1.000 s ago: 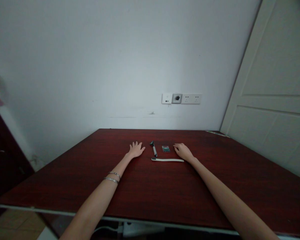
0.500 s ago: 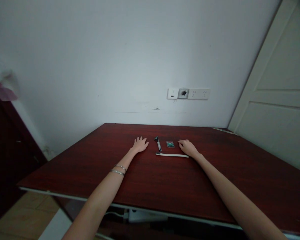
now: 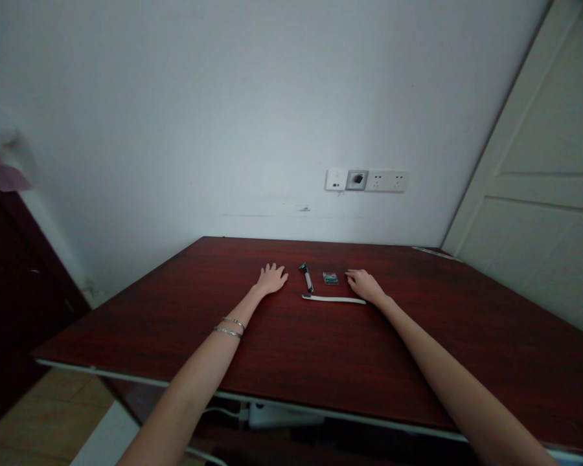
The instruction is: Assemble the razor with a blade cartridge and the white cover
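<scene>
My left hand (image 3: 271, 279) lies flat on the dark red table (image 3: 320, 349), fingers spread, holding nothing; two thin bracelets circle that forearm. My right hand (image 3: 364, 284) also rests flat on the table with its fingers stretched out. Between the hands lie three things: a small dark razor (image 3: 307, 276) nearest my left hand, a small greenish blade pack (image 3: 330, 278) just left of my right fingertips, and a long white strip-like handle (image 3: 333, 299) lying crosswise in front of them, its right end beside my right wrist.
A white wall with a row of sockets (image 3: 368, 180) stands behind the table. A white door (image 3: 539, 194) is at the right. Dark furniture (image 3: 10, 272) stands at the left. A white power strip (image 3: 272, 414) shows under the table's near edge.
The view has swung slightly to the left and down over the second. Both hands and the three objects stay where they were on the table.
</scene>
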Demonstrator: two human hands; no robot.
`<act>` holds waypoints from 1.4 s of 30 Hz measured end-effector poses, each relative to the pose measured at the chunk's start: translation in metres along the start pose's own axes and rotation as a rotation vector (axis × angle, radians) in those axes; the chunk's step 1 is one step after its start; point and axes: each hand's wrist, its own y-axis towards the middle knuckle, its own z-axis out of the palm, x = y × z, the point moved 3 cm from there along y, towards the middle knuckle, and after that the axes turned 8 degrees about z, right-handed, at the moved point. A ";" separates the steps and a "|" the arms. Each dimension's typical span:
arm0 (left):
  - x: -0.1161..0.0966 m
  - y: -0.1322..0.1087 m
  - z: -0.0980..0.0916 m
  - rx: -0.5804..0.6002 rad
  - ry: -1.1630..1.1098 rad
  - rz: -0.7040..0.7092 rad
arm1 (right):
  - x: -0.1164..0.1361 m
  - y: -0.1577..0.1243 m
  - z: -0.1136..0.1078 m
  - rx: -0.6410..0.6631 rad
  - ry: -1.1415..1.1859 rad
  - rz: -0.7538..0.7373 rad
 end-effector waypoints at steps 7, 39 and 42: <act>0.004 0.003 0.004 -0.007 0.017 -0.003 | 0.022 0.007 -0.032 -0.144 0.183 0.139; -0.010 0.008 -0.025 -0.220 -0.164 0.120 | 0.071 0.029 -0.042 0.070 0.078 0.209; -0.035 0.011 -0.040 -0.251 -0.261 0.231 | 0.020 0.028 -0.056 0.043 0.064 0.266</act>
